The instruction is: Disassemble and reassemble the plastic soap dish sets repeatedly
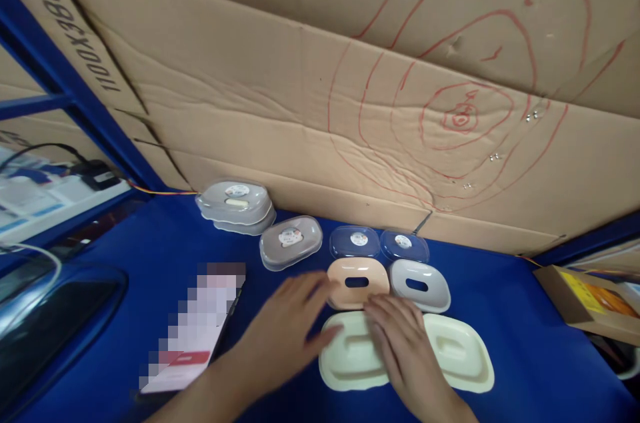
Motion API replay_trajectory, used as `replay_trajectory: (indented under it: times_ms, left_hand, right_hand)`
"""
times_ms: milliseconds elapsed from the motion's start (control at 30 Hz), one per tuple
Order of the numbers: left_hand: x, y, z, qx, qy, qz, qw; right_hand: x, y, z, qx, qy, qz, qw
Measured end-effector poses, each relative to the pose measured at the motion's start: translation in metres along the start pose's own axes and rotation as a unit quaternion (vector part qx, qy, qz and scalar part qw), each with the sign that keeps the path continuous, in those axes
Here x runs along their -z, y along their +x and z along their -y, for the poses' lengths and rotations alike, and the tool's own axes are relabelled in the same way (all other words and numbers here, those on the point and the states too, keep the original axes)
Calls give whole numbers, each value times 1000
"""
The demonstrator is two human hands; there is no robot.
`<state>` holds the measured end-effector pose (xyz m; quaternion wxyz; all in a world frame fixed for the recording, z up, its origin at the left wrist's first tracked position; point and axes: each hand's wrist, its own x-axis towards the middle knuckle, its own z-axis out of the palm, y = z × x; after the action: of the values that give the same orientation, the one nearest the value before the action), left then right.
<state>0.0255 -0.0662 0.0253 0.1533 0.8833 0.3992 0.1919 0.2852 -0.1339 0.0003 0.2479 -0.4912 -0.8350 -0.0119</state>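
Observation:
My left hand hovers at the left side of the peach oval piece, thumb and fingers apart and nothing between them. Over the gap between two pale green trays lies my right hand, its fingers together and reaching the peach piece's lower right edge; whether they hold anything is hidden. A grey oval piece with a slot sits right of the peach one. Behind them are two clear lids with round stickers.
Lidded grey containers stand at the back left, some stacked. A phone-like screen lies left of my left hand. A cardboard wall closes off the back. An open carton is at the right, and a black device at the left.

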Motion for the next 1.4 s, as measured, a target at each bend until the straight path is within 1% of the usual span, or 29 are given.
replay_trajectory:
  times_ms: [33, 67, 133, 167, 233, 367, 567, 667, 767, 800, 833, 900, 933, 967, 1000, 1067, 1133, 1200, 1267, 1300, 1400]
  left_hand:
    - [-1, -3, -11, -20, -27, 81, 996]
    - [-2, -4, -20, -25, -38, 129, 991]
    - [-6, -6, -31, -29, -40, 200, 978]
    - [-8, -5, -34, -24, -40, 219, 975]
    - [-12, -5, -34, -7, -45, 238, 970]
    - [-17, -6, -27, 29, -67, 239, 968]
    - [-16, -6, -19, 15, -116, 220, 968]
    - [-11, -6, -16, 6, -149, 206, 967]
    - [-4, -6, -13, -23, -164, 183, 969]
    - [-2, -5, -10, -30, -157, 163, 974]
    - [0, -4, -7, -29, -141, 128, 981]
    - [4, -1, 5, 1, -71, 17, 997]
    - [5, 2, 13, 30, -19, -49, 998]
    - [6, 5, 22, 62, 38, -103, 992]
    - [8, 8, 32, 96, 88, -141, 981]
    - [10, 12, 51, 145, 144, -172, 964]
    - [11, 15, 66, 180, 156, -158, 958]
    - [13, 17, 75, 204, 139, -116, 962]
    - [16, 18, 78, 220, 114, -82, 965]
    - [18, 19, 78, 223, 103, -74, 967]
    - [23, 21, 80, 222, 86, -78, 968]
  right_hand:
    - [-2, 0, -5, -23, -10, -7, 1000]
    - [-5, -1, -9, -40, -18, -10, 999]
    - [-10, -1, -14, -56, -35, -2, 998]
    - [-12, -2, -16, -58, -41, 4, 997]
    - [-15, -3, -18, -59, -46, 6, 997]
    - [-16, -6, -21, -67, -33, -13, 997]
    - [-12, -2, -18, -90, -3, -23, 996]
    - [-10, 0, -14, -88, -3, -30, 996]
    - [-10, 0, -12, -82, -11, -30, 996]
    - [-11, 0, -11, -81, -13, -28, 996]
    - [-11, 0, -11, -80, -15, -27, 996]
    - [-12, 0, -11, -81, -17, -26, 996]
    - [-12, 0, -12, -82, -16, -25, 996]
    - [-12, -1, -12, -82, -16, -23, 996]
    - [-12, -1, -11, -82, -14, -20, 996]
    - [-13, -2, -11, -79, -11, -16, 997]
    - [-13, -2, -10, -78, -11, -15, 997]
    - [-14, -2, -10, -77, -11, -16, 997]
    - [-14, -3, -9, -76, -9, -15, 997]
    - [-14, -3, -9, -75, -7, -14, 997]
    - [-15, -3, -9, -74, -6, -11, 997]
